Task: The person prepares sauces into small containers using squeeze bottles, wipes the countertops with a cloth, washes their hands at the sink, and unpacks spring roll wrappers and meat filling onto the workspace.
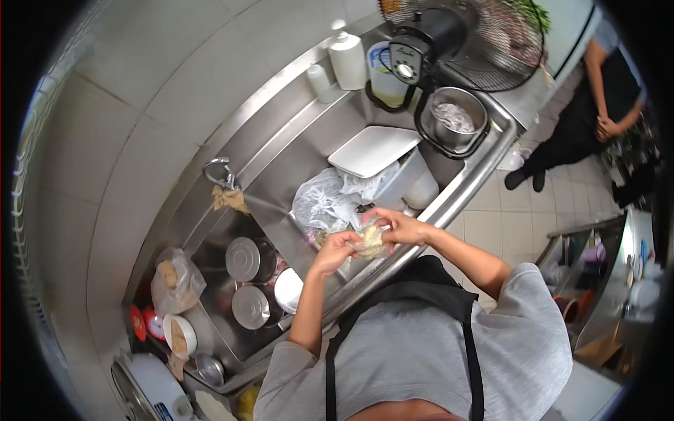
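Between my two hands, over the front edge of the sink, is a small clear plastic bag [371, 242] with pale yellowish contents I cannot identify. My left hand [338, 251] pinches its left side. On the right, my right hand [400, 228] grips the bag's upper and right side with bent fingers. Just beyond my hands, a white plastic bag [323, 200] lies bunched in the sink basin. A white lid or board [375, 151] rests tilted on a pale plastic tub [397, 182] beside it.
Metal pots [250, 306] and a faucet [220, 170] with a brown cloth [230, 200] are to the left. A fan [428, 52], a pot of pale food [455, 119] and a pump bottle [347, 59] stand at the back. Another person [597, 105] stands at the far right.
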`<state>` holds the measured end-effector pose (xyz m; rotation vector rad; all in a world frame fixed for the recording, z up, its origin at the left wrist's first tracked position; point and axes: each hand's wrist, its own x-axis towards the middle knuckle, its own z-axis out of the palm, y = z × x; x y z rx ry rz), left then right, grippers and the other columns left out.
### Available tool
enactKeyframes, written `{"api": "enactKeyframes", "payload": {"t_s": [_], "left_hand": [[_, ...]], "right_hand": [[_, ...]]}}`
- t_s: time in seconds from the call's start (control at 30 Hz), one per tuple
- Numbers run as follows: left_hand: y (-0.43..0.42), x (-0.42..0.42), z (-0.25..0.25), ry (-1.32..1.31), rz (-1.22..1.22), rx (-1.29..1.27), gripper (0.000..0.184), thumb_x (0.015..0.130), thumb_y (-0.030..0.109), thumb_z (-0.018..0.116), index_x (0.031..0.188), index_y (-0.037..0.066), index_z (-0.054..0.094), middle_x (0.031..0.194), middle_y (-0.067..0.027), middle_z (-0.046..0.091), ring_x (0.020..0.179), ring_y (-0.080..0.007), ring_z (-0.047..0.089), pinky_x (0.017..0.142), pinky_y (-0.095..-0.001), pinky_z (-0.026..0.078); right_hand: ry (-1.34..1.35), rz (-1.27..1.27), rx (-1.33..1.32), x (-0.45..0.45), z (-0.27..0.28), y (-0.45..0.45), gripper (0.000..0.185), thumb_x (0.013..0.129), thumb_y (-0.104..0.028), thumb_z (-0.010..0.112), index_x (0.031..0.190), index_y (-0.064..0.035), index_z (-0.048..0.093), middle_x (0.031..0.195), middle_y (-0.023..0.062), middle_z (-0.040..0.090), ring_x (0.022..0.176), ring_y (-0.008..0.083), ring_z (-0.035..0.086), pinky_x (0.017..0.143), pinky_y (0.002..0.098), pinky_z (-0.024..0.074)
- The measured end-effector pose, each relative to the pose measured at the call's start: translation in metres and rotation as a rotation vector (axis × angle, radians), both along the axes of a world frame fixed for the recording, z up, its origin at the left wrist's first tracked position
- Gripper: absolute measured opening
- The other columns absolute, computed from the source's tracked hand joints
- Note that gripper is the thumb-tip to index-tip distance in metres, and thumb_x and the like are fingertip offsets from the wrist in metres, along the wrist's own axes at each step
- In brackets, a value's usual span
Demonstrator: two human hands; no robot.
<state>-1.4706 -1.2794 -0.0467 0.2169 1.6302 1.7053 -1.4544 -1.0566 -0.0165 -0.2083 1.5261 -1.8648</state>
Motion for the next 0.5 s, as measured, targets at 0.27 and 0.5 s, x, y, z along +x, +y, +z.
{"api": "enactKeyframes", "payload": {"t_s": [0.27, 0.5], "left_hand": [[0.06, -0.002, -0.028, 0.402, 0.039, -0.264, 0.036, 0.075, -0.003, 0.052, 0.108, 0.01, 0.058, 0.13, -0.0163, 0.039, 0.123, -0.0247, 0.035, 0.087, -0.0312, 0.04], [0.017, -0.01, -0.041, 0.252, 0.185, -0.309, 0.053, 0.085, 0.021, 0.057, 0.132, 0.009, 0.037, 0.125, -0.0147, 0.047, 0.104, -0.0202, 0.052, 0.086, -0.0308, 0.041]], "right_hand": [[0.714, -0.304, 0.601, -0.041, -0.04, 0.035, 0.012, 0.069, 0.005, 0.051, 0.072, -0.0019, 0.06, 0.074, 0.0084, 0.056, 0.062, 0.0202, 0.057, 0.054, 0.0326, 0.0469], [0.606, 0.158, 1.255, -0.071, -0.088, 0.121, 0.015, 0.07, -0.01, 0.056, 0.081, -0.0047, 0.066, 0.092, 0.0207, 0.061, 0.085, 0.0358, 0.06, 0.075, 0.0408, 0.0477]]}}
